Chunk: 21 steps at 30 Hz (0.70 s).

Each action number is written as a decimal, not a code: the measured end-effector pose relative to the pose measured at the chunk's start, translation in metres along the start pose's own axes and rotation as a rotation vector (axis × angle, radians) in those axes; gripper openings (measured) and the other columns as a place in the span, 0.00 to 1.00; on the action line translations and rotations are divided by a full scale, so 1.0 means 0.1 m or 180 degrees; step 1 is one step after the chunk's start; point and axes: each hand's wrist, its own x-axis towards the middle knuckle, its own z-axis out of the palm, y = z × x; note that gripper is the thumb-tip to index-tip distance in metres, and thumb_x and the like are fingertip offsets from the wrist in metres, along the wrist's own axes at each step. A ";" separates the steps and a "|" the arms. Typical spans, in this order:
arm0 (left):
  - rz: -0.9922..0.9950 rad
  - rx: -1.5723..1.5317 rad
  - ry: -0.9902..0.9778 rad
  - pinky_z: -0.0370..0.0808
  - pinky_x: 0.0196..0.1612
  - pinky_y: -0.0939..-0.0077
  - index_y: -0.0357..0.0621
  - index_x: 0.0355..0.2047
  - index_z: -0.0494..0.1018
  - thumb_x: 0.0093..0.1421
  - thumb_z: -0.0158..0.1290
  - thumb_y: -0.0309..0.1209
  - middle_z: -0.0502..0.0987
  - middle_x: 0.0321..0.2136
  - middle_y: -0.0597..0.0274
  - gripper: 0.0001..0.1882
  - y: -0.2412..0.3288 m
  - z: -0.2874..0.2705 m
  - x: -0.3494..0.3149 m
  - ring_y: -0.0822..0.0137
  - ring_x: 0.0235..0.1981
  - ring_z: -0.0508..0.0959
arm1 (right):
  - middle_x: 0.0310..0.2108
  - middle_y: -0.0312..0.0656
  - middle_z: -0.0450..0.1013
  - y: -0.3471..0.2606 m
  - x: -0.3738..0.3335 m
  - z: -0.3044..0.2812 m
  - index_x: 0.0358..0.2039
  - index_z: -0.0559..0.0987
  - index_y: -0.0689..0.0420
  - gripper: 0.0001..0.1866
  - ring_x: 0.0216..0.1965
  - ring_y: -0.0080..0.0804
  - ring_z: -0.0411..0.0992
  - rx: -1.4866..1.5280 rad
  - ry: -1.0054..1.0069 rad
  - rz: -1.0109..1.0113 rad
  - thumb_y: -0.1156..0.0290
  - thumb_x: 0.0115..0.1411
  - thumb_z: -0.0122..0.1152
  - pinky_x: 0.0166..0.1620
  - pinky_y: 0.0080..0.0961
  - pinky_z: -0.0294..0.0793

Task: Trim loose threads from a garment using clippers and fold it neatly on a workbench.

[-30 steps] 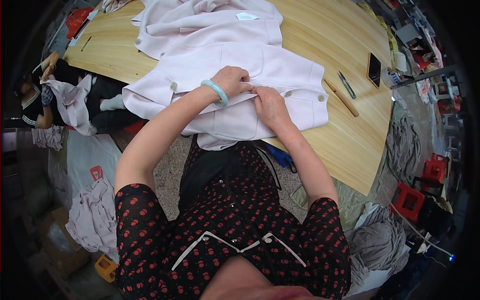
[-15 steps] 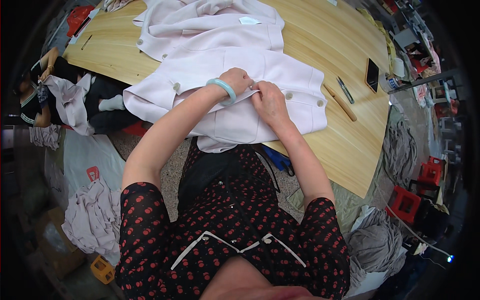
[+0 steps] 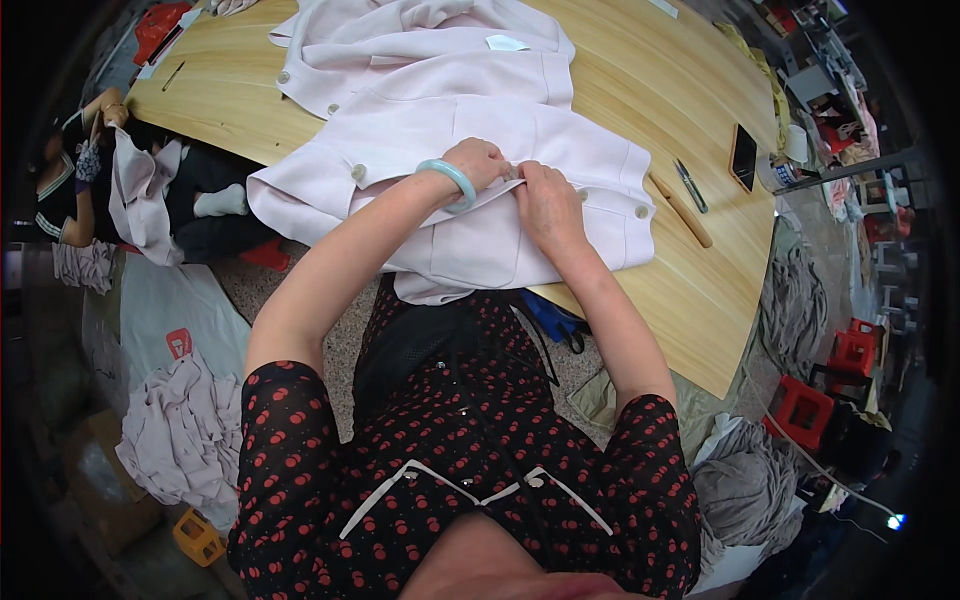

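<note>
Pale pink garment (image 3: 480,240) lies under and around the fingers, its front edge pinched by left hand (image 3: 474,164) and right hand (image 3: 552,208), fingers curled nearly together, fingertips partly hidden; further pale cloth (image 3: 425,60) beyond is cut off.

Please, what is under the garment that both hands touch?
The garment seems to lie on the table, visible beyond its right edge; anything between them is covered and unseen.
</note>
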 end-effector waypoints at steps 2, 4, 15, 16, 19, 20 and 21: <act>0.0162 0.0259 0.0069 0.72 0.40 0.67 0.39 0.31 0.77 0.53 0.51 0.38 0.78 0.29 0.50 0.15 0.03 0.00 -0.06 0.56 0.32 0.78 | 0.26 0.50 0.71 0.01 -0.02 0.04 0.30 0.71 0.61 0.06 0.32 0.46 0.71 -0.0129 0.0069 -0.0163 0.75 0.52 0.55 0.36 0.40 0.70; 0.0323 0.0522 0.0139 0.73 0.41 0.66 0.39 0.30 0.77 0.53 0.50 0.38 0.78 0.29 0.49 0.15 0.03 0.02 -0.08 0.55 0.33 0.78 | 0.24 0.49 0.71 0.03 -0.03 0.06 0.27 0.71 0.61 0.04 0.30 0.45 0.70 -0.0254 0.0140 -0.0326 0.76 0.50 0.54 0.34 0.39 0.70; 0.1132 0.1383 0.0194 0.70 0.46 0.61 0.33 0.41 0.71 0.54 0.51 0.39 0.73 0.39 0.43 0.21 -0.02 0.06 -0.30 0.48 0.40 0.74 | 0.28 0.51 0.72 0.11 -0.02 0.05 0.29 0.70 0.62 0.05 0.32 0.48 0.70 -0.0286 -0.0326 -0.0528 0.74 0.54 0.52 0.36 0.41 0.69; 0.1129 0.1387 0.0185 0.70 0.46 0.61 0.33 0.41 0.71 0.54 0.51 0.39 0.73 0.39 0.43 0.21 0.01 0.06 -0.33 0.48 0.40 0.74 | 0.28 0.51 0.72 0.11 -0.03 0.05 0.29 0.70 0.62 0.05 0.32 0.48 0.70 -0.0280 -0.0327 -0.0521 0.74 0.54 0.52 0.36 0.41 0.69; 0.1216 0.1667 -0.0044 0.70 0.46 0.60 0.33 0.43 0.69 0.53 0.52 0.40 0.71 0.39 0.42 0.23 0.05 0.06 -0.36 0.47 0.42 0.73 | 0.26 0.49 0.71 0.11 -0.01 0.03 0.28 0.71 0.61 0.04 0.32 0.43 0.70 -0.0460 -0.0438 -0.0570 0.75 0.51 0.50 0.37 0.37 0.70; 0.1254 0.1680 0.0126 0.71 0.45 0.60 0.34 0.40 0.69 0.53 0.52 0.38 0.71 0.37 0.44 0.20 0.03 0.09 -0.36 0.47 0.41 0.73 | 0.26 0.49 0.71 0.11 -0.01 0.03 0.28 0.71 0.61 0.04 0.31 0.43 0.70 -0.0477 -0.0476 -0.0584 0.75 0.51 0.50 0.37 0.37 0.70; 0.1291 0.1691 0.0296 0.71 0.44 0.59 0.34 0.38 0.69 0.53 0.52 0.37 0.71 0.35 0.46 0.18 0.01 0.12 -0.36 0.48 0.40 0.73 | 0.26 0.49 0.71 0.11 -0.01 0.03 0.27 0.71 0.61 0.04 0.31 0.43 0.70 -0.0494 -0.0513 -0.0597 0.75 0.51 0.50 0.37 0.37 0.70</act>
